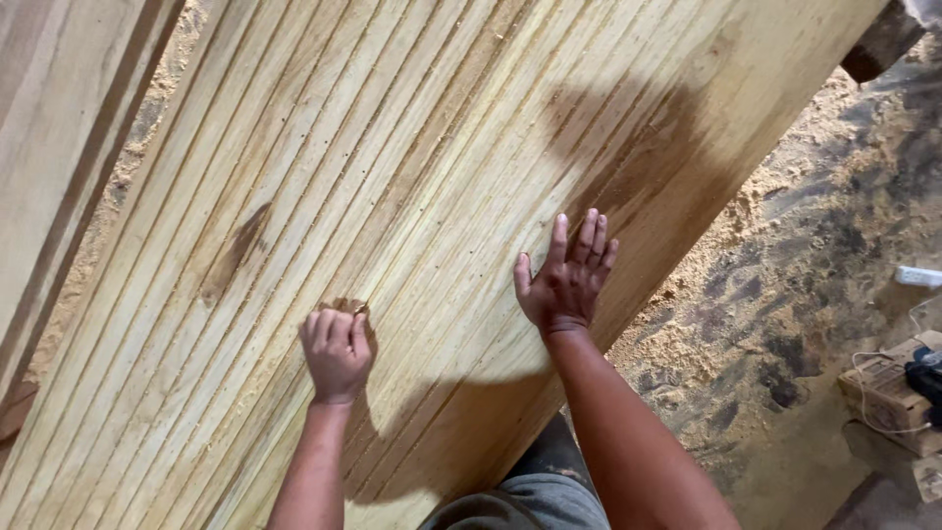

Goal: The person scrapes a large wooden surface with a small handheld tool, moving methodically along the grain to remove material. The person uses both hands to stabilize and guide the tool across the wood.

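A wide grooved wooden panel (pixel 412 167) of pale yellow boards fills most of the head view, running diagonally. My left hand (pixel 336 348) is closed on a small folded piece of brown sandpaper (pixel 345 306) pressed against the panel's grooves. My right hand (pixel 566 280) lies flat on the panel near its right edge, fingers spread, holding nothing. A dark stain marks the wood above my right hand.
Another wooden board (pixel 59 137) lies at the left. Sawdust (pixel 785 255) covers the floor to the right. A cardboard box (pixel 888 393) with white cable and a dark tool sits at the far right, a white object (pixel 917 277) above it.
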